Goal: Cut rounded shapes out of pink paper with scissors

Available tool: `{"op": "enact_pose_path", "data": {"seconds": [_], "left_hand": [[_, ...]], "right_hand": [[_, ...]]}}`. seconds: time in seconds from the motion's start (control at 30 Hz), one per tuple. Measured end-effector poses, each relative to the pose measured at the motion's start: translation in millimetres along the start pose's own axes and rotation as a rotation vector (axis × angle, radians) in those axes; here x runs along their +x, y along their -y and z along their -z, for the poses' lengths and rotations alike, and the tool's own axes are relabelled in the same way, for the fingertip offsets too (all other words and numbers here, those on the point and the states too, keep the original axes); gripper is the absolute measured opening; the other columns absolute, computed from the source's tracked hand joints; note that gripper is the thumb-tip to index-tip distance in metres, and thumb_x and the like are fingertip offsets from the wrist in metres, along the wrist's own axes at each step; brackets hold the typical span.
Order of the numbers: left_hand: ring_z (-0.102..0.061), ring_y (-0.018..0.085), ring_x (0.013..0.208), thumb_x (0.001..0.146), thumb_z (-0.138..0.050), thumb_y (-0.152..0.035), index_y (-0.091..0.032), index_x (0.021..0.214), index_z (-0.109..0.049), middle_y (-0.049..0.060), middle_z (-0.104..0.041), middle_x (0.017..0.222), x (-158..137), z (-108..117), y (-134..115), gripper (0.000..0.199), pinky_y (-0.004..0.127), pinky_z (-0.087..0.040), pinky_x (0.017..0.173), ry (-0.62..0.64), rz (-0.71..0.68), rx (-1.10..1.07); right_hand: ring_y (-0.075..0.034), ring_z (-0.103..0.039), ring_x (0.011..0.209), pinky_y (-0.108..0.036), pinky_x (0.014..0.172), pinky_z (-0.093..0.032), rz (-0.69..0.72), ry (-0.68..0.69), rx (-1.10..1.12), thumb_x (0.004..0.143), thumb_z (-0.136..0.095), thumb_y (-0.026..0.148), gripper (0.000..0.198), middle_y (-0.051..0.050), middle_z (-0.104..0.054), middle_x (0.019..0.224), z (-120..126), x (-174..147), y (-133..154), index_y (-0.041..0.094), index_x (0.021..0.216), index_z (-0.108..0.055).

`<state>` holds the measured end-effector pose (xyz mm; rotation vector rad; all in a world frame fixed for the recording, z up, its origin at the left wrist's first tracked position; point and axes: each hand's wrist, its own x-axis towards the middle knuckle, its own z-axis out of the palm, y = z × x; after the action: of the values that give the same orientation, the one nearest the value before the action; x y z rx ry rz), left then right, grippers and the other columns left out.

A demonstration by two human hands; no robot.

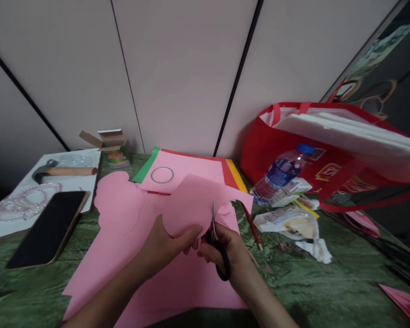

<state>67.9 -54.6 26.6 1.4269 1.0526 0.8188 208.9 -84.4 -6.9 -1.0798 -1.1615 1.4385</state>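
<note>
My left hand (172, 246) pinches the lower edge of a pink sheet of paper (187, 200), its thumb lying on top. In my right hand (227, 248) is a pair of scissors (222, 255) with black handles, my fingers wrapped around the loops. The blades point upward and meet the right part of the pink paper, where a curved strip (241, 196) hangs off to the right. Beneath both hands lie larger pink sheets (177, 287), and a scalloped pink cut-out (119, 205) rests to the left.
On the left are a phone (49, 230), a hammer (68, 171), beads (27, 200) and an opened small box (116, 152). A ring (162, 175) lies on stacked paper. To the right are a red pencil (253, 228), a water bottle (280, 175), plastic packaging (290, 223) and a red bag (256, 150).
</note>
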Motion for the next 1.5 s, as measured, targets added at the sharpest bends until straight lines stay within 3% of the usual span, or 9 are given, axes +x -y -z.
{"op": "enact_pose_path", "data": {"seconds": [0.5,1.0,1.5], "left_hand": [[-0.054,0.010,0.046,0.075,-0.058,-0.021,-0.016,0.052,-0.057,-0.002,-0.059,0.046,-2,0,-1,0.024,0.022,-0.045,0.048,0.035,0.010,-0.011],[-0.055,0.009,0.043,0.075,-0.060,-0.022,-0.015,0.057,-0.061,-0.002,-0.061,0.047,0,1,8,0.019,0.019,-0.045,0.044,0.012,-0.052,-0.034],[-0.054,0.008,0.042,0.074,-0.061,-0.023,-0.015,0.053,-0.058,-0.003,-0.058,0.046,2,5,11,0.022,0.018,-0.044,0.044,-0.023,-0.059,0.003]], "right_hand": [[-0.010,-0.044,0.050,-0.023,0.047,-0.035,-0.002,-0.002,0.012,0.062,-0.071,0.044,0.031,0.001,-0.055,0.059,2,0,-4,0.018,0.069,-0.055],[-0.009,-0.042,0.043,-0.021,0.040,-0.034,-0.010,-0.030,-0.019,0.060,-0.071,0.044,0.032,0.003,-0.051,0.053,3,0,-4,0.018,0.064,-0.054],[-0.008,-0.043,0.038,-0.020,0.038,-0.036,-0.058,-0.069,-0.041,0.061,-0.069,0.034,0.023,0.006,-0.050,0.046,4,-1,-3,0.018,0.065,-0.053]]}}
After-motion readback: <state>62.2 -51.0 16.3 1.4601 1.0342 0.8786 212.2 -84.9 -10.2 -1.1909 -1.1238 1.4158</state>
